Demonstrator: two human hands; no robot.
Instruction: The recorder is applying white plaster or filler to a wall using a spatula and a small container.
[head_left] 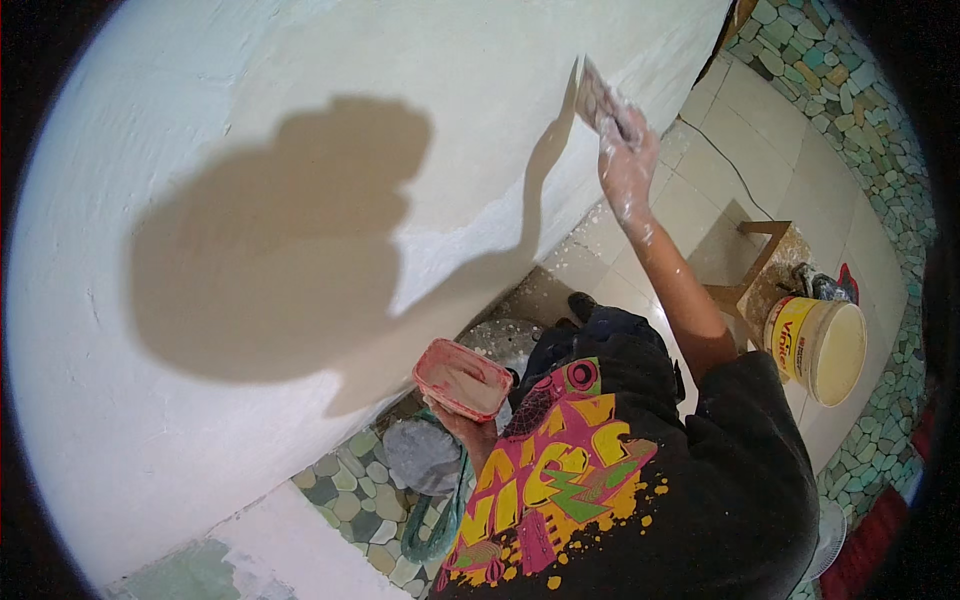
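My right hand [628, 165], smeared with white putty, is closed around a putty knife [592, 98]. The flat blade of the knife meets or nearly meets the pale wall [470, 150]; whether it touches cannot be made out. Held close to my body, a red rectangular tub [463, 380] contains off-white putty with a hollow scooped in it. My left hand [470, 430] grips this tub from below and the side, its fingers partly hidden. Large shadows of my head and arm fall across the wall.
On the tiled floor to the right stand a wooden stool [770, 265] and a yellow-and-white bucket [815, 345]. A thin dark cable [735, 165] runs over the tiles. Near the wall's foot lie a grey rounded object [422, 455] and a green hose [430, 545]. Pebble paving [890, 170] borders the tiles.
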